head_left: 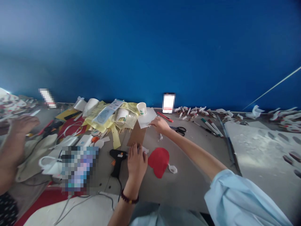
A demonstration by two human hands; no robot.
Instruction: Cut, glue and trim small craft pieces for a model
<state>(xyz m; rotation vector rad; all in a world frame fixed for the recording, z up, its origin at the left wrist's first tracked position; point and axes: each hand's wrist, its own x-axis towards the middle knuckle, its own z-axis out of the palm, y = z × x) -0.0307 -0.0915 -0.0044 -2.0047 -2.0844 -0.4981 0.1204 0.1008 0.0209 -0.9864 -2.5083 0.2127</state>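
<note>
My left hand (137, 160) lies with its fingers stretched out over the near end of a brown cardboard strip (138, 135). A small white scrap (145, 150) shows beside its fingers. Farther forward, my right hand (161, 125) pinches at the lower right edge of a sheet of white paper (150, 115); a thin pale tip shows at the fingertips, too small to name. Left of my left hand lies a black glue gun (118, 158). A red heart-shaped cutout (159, 161) is to its right, beside a small white cutout (173, 169).
A paper cup (141, 109) stands on the white sheet. Yellow packaging (100, 117) is heaped leftward. Scissors (180, 130), a red cutter (165, 117) and markers (213, 126) lie to the right, before a white perforated board (265, 157). Another person's arm (13, 150) reaches in at left.
</note>
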